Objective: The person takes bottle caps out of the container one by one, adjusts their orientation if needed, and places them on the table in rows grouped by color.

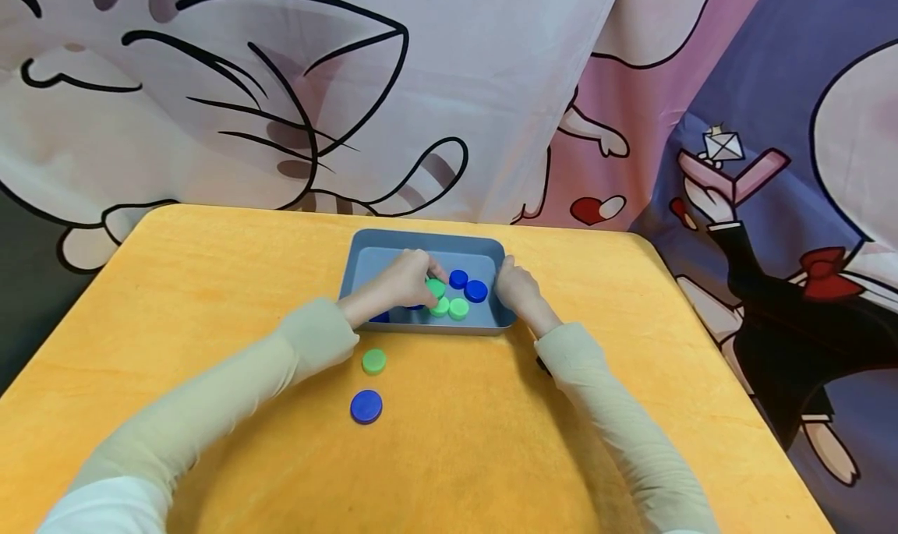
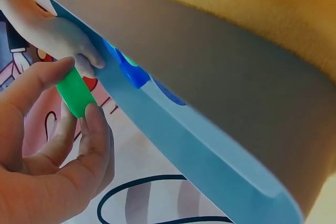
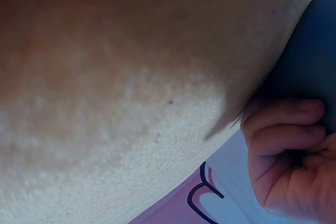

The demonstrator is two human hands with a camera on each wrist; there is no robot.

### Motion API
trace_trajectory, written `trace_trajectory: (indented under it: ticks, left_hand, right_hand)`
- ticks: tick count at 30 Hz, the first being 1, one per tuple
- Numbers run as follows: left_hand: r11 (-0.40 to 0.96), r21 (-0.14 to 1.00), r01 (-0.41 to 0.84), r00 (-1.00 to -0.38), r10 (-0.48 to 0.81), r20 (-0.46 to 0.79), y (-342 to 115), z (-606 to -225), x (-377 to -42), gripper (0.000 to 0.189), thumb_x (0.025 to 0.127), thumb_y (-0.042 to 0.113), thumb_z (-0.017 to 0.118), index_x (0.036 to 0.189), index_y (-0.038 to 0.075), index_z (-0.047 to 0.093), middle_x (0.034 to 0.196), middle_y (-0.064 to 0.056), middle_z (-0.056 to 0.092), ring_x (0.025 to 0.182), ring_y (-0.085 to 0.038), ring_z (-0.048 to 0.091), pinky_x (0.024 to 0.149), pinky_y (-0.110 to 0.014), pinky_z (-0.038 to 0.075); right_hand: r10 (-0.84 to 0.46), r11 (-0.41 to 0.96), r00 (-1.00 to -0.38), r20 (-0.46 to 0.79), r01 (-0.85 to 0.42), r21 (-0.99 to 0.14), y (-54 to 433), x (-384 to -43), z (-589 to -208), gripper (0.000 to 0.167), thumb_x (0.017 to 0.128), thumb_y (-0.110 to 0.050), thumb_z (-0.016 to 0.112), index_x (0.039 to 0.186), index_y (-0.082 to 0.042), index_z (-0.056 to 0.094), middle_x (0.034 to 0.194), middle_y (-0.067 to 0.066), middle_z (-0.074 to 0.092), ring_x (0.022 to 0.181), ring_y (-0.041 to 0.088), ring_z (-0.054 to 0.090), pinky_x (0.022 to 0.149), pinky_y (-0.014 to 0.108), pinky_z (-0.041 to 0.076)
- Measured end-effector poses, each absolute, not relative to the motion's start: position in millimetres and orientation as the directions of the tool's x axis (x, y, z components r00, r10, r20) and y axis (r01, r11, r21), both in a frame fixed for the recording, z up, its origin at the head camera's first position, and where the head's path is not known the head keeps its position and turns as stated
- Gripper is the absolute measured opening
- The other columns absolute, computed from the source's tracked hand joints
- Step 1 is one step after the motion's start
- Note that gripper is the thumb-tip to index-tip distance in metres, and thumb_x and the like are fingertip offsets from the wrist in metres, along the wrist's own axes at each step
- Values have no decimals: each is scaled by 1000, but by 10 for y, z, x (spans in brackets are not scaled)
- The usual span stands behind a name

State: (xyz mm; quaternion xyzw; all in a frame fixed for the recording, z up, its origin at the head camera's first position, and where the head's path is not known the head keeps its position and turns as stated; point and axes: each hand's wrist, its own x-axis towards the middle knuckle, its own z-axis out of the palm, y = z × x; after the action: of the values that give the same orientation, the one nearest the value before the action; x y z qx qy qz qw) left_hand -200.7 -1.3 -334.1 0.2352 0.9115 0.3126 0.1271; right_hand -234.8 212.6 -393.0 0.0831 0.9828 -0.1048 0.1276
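A shallow blue-grey tray stands near the far edge of the table. Over its middle, my left hand pinches a green round plastic cap between thumb and fingertips. Beneath and beside that hand lie more caps inside the tray: blue ones towards the right, green ones by the front wall, and others partly hidden by the hand. My right hand grips the tray's right end, its curled fingers against the outer wall and its thumb at the rim.
In front of the tray, a green cap and a larger blue cap lie on the yellow table. A cartoon-printed cloth hangs right behind the table's far edge and along its right side.
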Motion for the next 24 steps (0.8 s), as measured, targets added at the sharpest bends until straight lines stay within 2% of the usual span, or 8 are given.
trace_trajectory:
  ticks: [5, 13, 24]
  left_hand:
    - [697, 622, 357, -863, 501, -66, -58, -3368, -1970, 35, 70, 4, 79, 105, 5, 74, 106, -8, 72, 92, -19, 59, 72, -25, 49]
    - [689, 627, 363, -865, 499, -47, -134, -3402, -1906, 33, 69, 4, 79, 102, 6, 74, 104, -8, 72, 90, -19, 61, 74, -27, 51]
    - [657, 652, 379, -859, 512, -17, -245, -3457, -1818, 34, 68, 3, 78, 103, 3, 74, 104, -10, 73, 86, -18, 59, 67, -22, 47]
  right_hand:
    - [127, 964, -958, -257, 181, -197, 2131, -2348, -3930, 45, 105, -22, 26, 141, 6, 27, 110, 26, 61, 92, 33, 63, 83, 43, 55]
    - [119, 965, -959, -255, 172, -196, 2135, -2353, -3934, 43, 105, -21, 27, 139, 6, 28, 111, 27, 61, 92, 33, 63, 83, 43, 55]
    - [124, 967, -958, -260, 176, -185, 2137, -2364, -3946, 43, 105, -20, 27, 139, 6, 27, 109, 27, 61, 92, 34, 63, 84, 43, 55]
